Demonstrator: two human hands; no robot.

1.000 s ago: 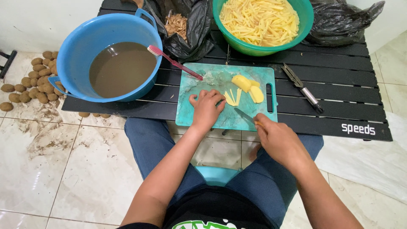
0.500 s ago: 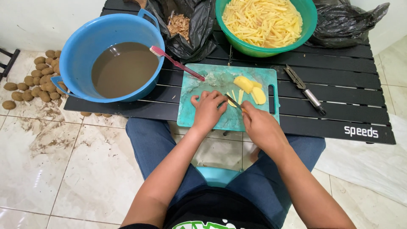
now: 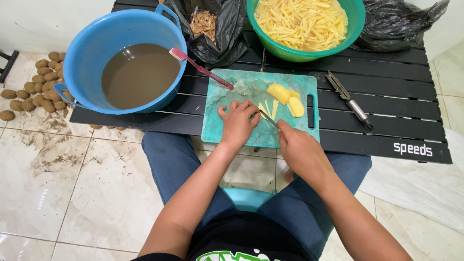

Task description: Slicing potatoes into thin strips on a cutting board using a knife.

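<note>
Cutting potato on the board
Right hand [image 3: 300, 149] grips knife [image 3: 267, 119], blade pointing eleven o'clock; left hand [image 3: 237, 122], fingers curled, presses strips [image 3: 268, 108].

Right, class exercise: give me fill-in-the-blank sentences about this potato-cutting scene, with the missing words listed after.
1. The right hand holds a ____ over the teal plastic cutting board.
2. The round blue plastic tub holds murky ____ water.
3. The cut yellow potato strips fill a ____ bowl.
4. The pink toothbrush rests on the tub's ____.

Missing words: knife; brown; green; rim
</note>
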